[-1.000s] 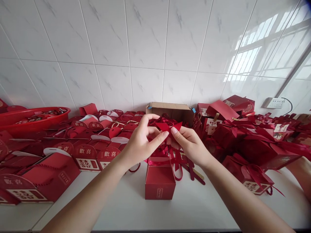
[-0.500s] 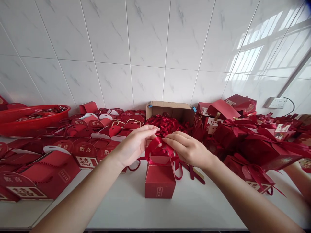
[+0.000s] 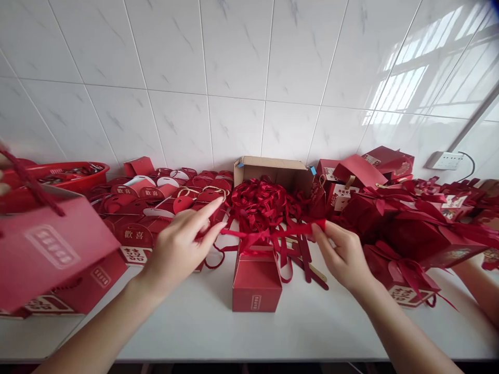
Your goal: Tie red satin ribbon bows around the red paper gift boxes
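A small red gift box [image 3: 255, 288] stands upright on the white table in front of me. Across its top runs a red ribbon [image 3: 257, 237] with a bow knot in the middle. My left hand [image 3: 183, 241] pinches one side of the ribbon between thumb and fingers, left of the box. On the other side, my right hand [image 3: 343, 252] is closed on the opposite side of the ribbon. The stretch between both hands looks taut. Behind the box a heap of loose red ribbons [image 3: 261, 202] spills out of an open cardboard box [image 3: 276, 170].
Rows of red gift boxes [image 3: 134, 239] cover the left side. Another person's hand [image 3: 3, 176] carries a red box [image 3: 50, 249] by its cord at far left. Ribbon-tied boxes [image 3: 405, 288] pile up at right, near another person's arm [image 3: 477, 288]. A red basin [image 3: 74, 176] stands behind.
My hands have moved apart from above the box, drawing the ribbon out sideways into a bow. A red box held by another person has come into view at left.
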The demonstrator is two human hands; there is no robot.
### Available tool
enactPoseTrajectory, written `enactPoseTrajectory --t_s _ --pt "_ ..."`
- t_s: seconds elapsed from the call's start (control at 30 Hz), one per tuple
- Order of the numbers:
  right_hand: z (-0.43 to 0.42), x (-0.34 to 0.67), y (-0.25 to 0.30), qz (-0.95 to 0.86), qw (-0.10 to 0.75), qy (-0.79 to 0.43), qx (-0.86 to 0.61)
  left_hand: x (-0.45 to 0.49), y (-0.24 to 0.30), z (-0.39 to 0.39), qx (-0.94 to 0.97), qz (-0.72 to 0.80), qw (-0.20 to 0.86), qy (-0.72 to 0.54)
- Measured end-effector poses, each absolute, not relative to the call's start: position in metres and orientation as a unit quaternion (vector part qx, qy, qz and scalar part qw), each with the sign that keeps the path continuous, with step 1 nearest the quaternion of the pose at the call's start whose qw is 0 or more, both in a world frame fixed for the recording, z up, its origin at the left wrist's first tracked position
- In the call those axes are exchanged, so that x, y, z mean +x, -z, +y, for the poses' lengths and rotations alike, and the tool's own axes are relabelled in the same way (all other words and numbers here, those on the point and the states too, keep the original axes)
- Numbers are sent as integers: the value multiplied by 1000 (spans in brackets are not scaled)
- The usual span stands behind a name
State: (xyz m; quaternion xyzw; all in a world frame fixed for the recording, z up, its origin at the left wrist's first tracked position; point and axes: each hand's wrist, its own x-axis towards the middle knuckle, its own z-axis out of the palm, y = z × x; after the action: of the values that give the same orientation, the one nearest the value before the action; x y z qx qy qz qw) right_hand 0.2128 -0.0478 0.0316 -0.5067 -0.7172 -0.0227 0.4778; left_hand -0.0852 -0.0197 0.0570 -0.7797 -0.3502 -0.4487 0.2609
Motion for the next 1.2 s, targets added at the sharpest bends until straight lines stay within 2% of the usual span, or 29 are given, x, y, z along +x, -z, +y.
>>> enactPoseTrajectory --t_s 0.07,0.13,0.23,0.3,0.4,0.5,0.57,0.73,0.87,0.97,1.07,1.2 --pt "-58 239 -12 -712 354 -29 -605 -109 -39 -24 -783 -374 281 410" --pt "-67 263 9 -677 225 -69 -697 -131 -19 -30 -811 -393 247 355" --pt "-73 282 32 -665 121 -97 -731 -148 4 -38 -846 -416 187 278" --pt "-73 282 37 -685 148 -77 -709 -147 9 -42 -849 -421 186 260" --pt "-67 264 30 -705 299 -20 -642 -125 4 -46 -837 -409 166 323" --pt "-59 234 16 -717 403 -97 -561 -93 -4 -49 -812 -420 11 405" --pt "-54 214 9 -725 410 -182 -522 -73 -5 -48 -783 -444 -112 421" --pt "-42 187 13 -729 427 -241 -477 -49 8 -35 -719 -479 -307 400" --pt "-31 187 22 -649 368 -479 -462 -48 11 -28 -664 -501 -419 365" --pt "-25 189 23 -580 311 -613 -437 -51 4 -27 -626 -487 -526 306" --pt "-23 190 23 -565 278 -668 -396 -54 -5 -29 -620 -446 -589 265" --pt "-22 191 23 -559 320 -674 -363 -55 -8 -31 -598 -404 -631 285"
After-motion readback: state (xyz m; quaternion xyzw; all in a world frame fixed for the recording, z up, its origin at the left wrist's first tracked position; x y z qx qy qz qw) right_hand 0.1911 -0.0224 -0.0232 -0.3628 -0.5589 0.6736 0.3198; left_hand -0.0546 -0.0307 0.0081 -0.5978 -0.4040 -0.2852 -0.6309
